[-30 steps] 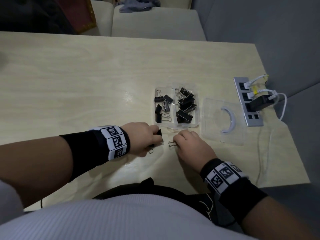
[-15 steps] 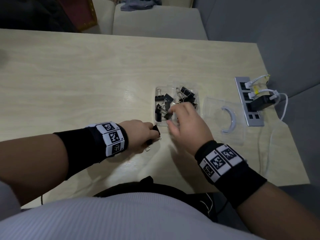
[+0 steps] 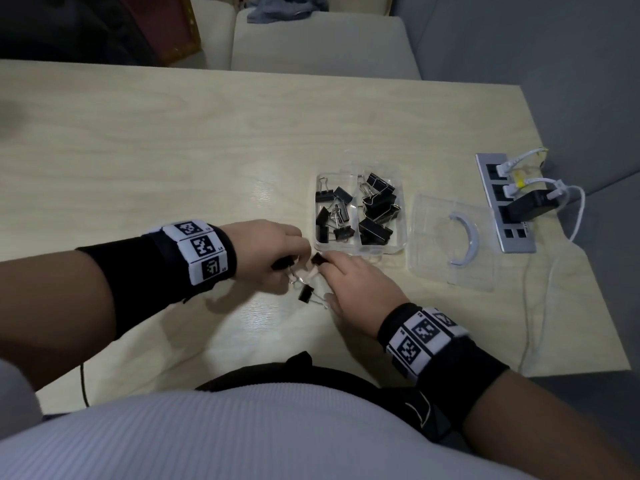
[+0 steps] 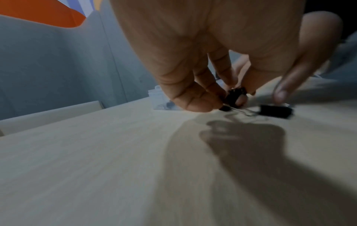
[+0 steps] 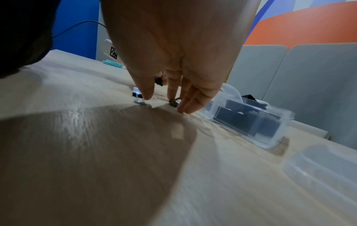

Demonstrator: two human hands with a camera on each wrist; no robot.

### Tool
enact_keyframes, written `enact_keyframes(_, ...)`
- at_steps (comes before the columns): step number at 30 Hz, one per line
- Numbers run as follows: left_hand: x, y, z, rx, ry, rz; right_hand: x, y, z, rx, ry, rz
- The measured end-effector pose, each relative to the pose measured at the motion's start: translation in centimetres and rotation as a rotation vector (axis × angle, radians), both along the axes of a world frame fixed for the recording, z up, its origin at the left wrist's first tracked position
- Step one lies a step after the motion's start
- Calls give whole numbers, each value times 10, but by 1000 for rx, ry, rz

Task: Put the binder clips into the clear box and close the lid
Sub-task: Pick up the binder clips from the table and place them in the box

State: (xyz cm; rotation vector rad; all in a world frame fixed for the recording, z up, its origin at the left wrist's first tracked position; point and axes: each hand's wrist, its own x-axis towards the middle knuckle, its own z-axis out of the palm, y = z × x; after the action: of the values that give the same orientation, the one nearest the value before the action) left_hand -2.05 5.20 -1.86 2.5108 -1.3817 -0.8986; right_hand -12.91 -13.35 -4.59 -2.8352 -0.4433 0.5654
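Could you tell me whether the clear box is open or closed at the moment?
Open. The clear box has no cover over its binder clips, and its lid lies flat on the table beside it.

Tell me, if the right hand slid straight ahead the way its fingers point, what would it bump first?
Probably the small black binder clip at its fingertips; the right hand points up-left toward the left hand, which pinches another clip. Depth is unclear, so the fingers may already touch it.
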Motion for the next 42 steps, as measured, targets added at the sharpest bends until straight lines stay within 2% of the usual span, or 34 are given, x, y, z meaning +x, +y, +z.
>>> enact_keyframes(6,17,-26,19,-374,0,299,-3,0,-2,-20,-53,-39)
enact_keyframes(9,24,-43,17,-389,-67,407,-2,1,-5,-38,-41,-52)
enact_keyframes(12,24,-46,14,-351,-127,436,0,1,-6,-49,-65,-28)
enact_keyframes(15,16,-38,16,-324,-162,350,0,2,-1,-75,-96,0)
enact_keyframes(18,1,-21,8,-141,-99,159,-1,4,-3,-55,-117,-4)
enact_keyframes(20,-13,-8,-4,-84,-91,30,-2,4,1,-69,-93,1)
enact_keyframes(24,-38,7,-27,-209,-186,-217,-2,2,12,-82,-87,-33)
enact_keyframes(26,-41,7,-33,-262,-255,-300,0,1,21,-35,-143,-58)
enact_keyframes(28,-44,6,-36,-296,-298,-303,7,-3,31,19,-270,-117)
enact_keyframes(30,-45,3,-37,-248,-310,-274,18,-6,42,70,-344,-216)
enact_keyframes(33,-47,-5,-41,-133,-304,-232,32,-10,48,86,-300,-349)
enact_keyframes(37,-50,-22,-36,13,-221,-233,29,-13,42,-113,-198,-407)
enact_keyframes(40,-45,-27,-25,-29,-224,-190,18,-18,31,-82,-107,-449)
enact_keyframes(42,-38,-26,-16,-127,-261,-143,12,-21,27,-2,-96,-454)
